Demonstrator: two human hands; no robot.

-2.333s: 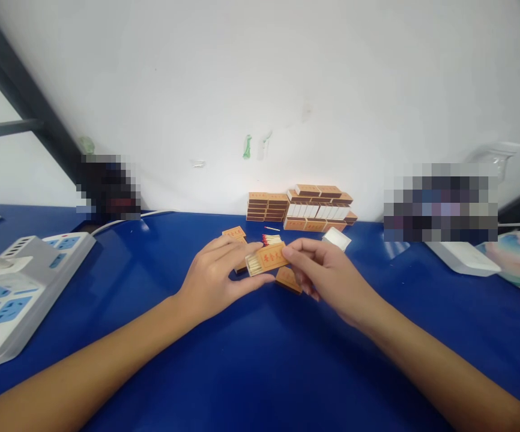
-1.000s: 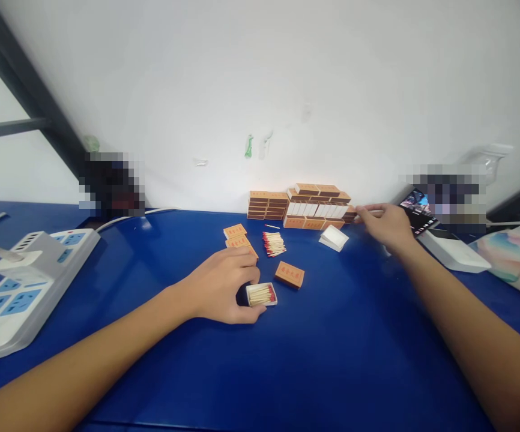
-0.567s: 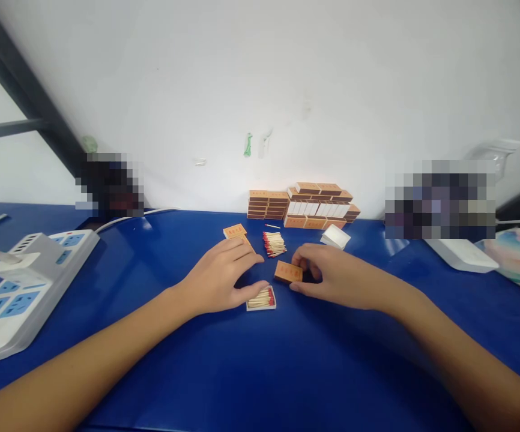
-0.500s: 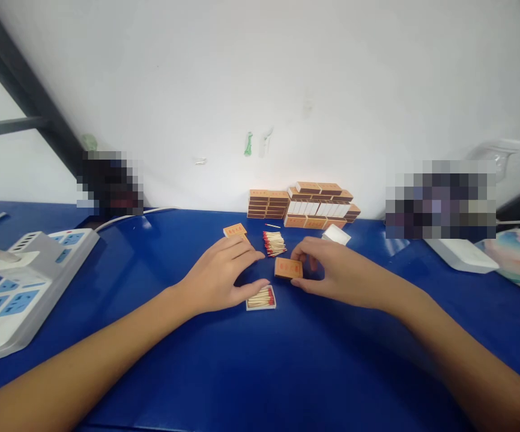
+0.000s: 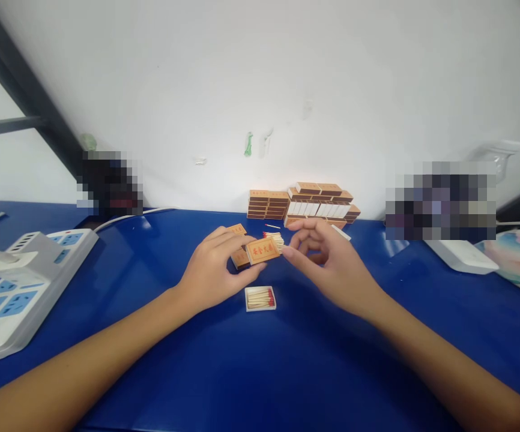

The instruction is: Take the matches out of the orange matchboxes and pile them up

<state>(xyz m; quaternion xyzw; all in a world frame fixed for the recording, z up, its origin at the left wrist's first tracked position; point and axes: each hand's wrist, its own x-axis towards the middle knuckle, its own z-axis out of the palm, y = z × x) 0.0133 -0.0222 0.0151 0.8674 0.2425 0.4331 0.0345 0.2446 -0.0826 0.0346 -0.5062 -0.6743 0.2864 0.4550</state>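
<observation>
An orange matchbox cover point(image 5: 262, 251) is in my left hand point(image 5: 217, 264), held between the thumb and fingers and tilted upward. Right beside its right end is my right hand point(image 5: 334, 264), open, with thumb and forefinger apart; its thumb tip comes close to the cover. Below them on the table lies a white matchbox tray point(image 5: 260, 309) filled with red-tipped matches point(image 5: 260, 297). A pile of loose matches point(image 5: 274, 238) is partly hidden behind the cover. More matchboxes point(image 5: 241, 259) lie by my left fingers, partly covered.
Stacked matchboxes point(image 5: 266, 205) stand against the wall, with further stacks point(image 5: 320, 204) to their right. A white tray point(image 5: 341, 232) shows behind my right hand. One loose match point(image 5: 272, 226) lies near the stacks. A power strip point(image 5: 30, 294) is at the left of the blue table point(image 5: 260, 372).
The matchbox cover has moved up and left from my right hand into my left. My right hand has let go of it. My left hand no longer overlaps the match-filled tray.
</observation>
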